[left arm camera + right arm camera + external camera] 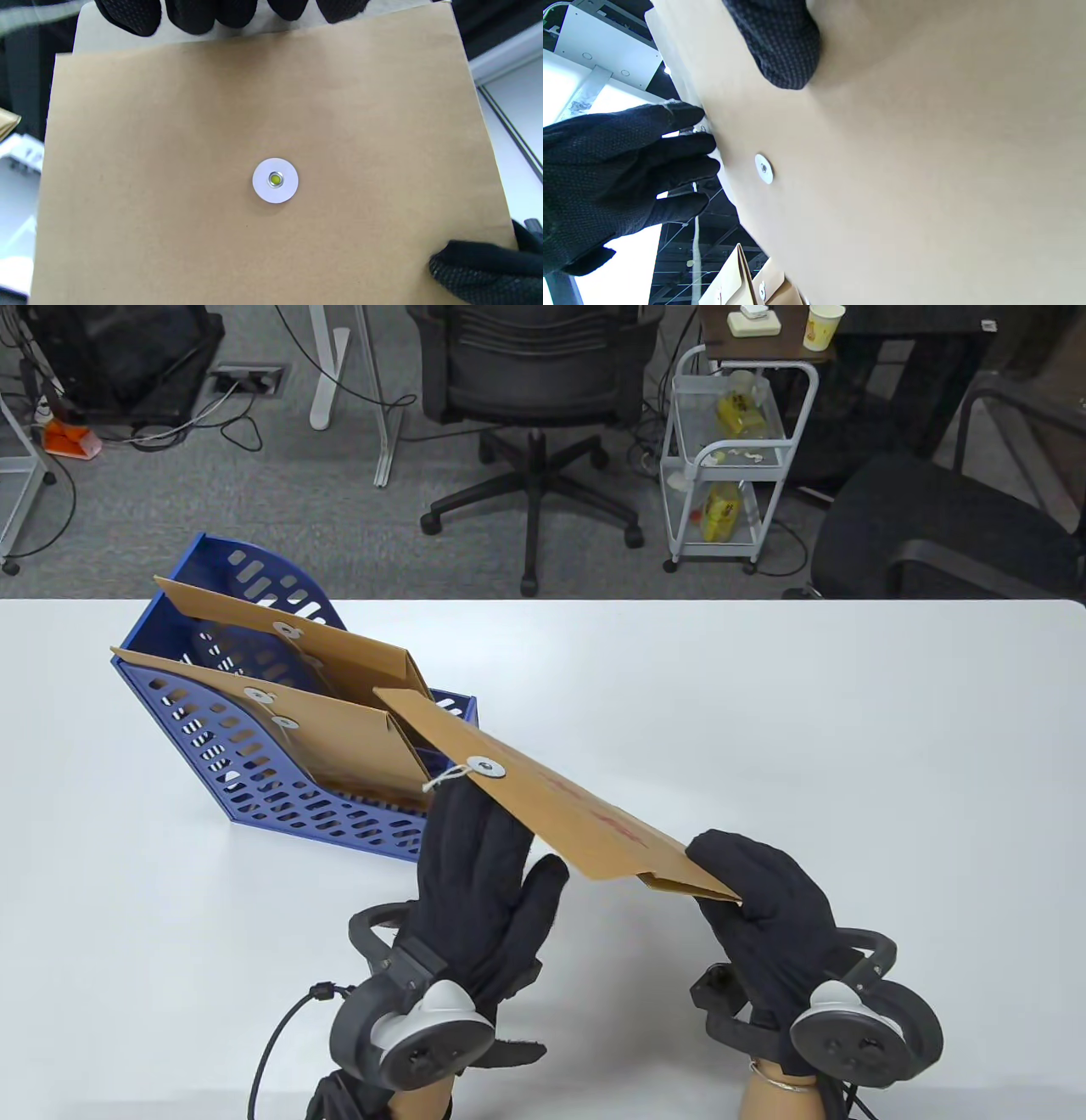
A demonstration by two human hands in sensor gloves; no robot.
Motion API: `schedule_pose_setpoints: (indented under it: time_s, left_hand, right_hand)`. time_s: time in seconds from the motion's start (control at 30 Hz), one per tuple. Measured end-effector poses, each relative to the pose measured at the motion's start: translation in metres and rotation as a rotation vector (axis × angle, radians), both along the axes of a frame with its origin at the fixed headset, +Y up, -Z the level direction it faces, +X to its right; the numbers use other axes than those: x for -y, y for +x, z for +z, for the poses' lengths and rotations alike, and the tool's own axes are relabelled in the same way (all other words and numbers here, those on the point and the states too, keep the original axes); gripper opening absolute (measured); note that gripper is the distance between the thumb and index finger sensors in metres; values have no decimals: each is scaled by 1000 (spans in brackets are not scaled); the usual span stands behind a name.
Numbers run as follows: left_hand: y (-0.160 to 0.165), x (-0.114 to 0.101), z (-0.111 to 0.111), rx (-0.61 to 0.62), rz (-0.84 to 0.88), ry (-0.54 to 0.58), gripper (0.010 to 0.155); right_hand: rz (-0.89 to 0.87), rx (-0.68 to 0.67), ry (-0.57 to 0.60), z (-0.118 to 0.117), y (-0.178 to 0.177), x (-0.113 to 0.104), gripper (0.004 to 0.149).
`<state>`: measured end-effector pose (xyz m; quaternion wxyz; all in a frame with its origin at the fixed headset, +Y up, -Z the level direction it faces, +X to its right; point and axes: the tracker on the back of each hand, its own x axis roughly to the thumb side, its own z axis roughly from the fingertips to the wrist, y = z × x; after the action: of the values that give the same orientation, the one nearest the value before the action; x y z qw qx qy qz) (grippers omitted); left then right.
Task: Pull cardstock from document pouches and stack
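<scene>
A brown kraft pouch [560, 806] with a white string button [488, 768] is held tilted in the air between both hands. My right hand [751, 899] grips its near corner; the thumb [780, 46] presses on its face. My left hand [479, 857] has its fingers stretched out, and the fingertips [191, 15] touch the pouch's far end. There a pale sheet edge [85, 29] sticks out past the brown paper. The left wrist view shows the pouch [271, 127] with its button facing the camera. Two more pouches [339, 712] stand in the blue rack [254, 780].
The blue perforated file rack stands on the left of the white table [806, 729]. An office chair [534, 381] and a small wire trolley [734, 458] stand on the floor beyond the table's far edge.
</scene>
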<state>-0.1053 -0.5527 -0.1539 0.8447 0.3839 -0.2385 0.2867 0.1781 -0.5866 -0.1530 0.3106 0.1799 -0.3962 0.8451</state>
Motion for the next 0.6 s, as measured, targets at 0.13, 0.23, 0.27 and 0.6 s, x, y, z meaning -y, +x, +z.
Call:
schedule_pose_setpoints:
  time_s: [0.13, 0.23, 0.27, 0.6]
  left_hand:
    - [-6, 2, -6, 80, 58, -31, 56]
    - [-14, -2, -3, 20, 53, -7, 53]
    - [-17, -4, -2, 11, 29, -20, 51]
    - [-8, -5, -13, -22, -204, -168, 56]
  right_hand:
    - [19, 5, 2, 2, 3, -2, 32]
    - [59, 52, 9, 5, 7, -2, 31]
    - [63, 55, 10, 5, 8, -3, 31]
    - [119, 54, -45, 10, 13, -9, 30]
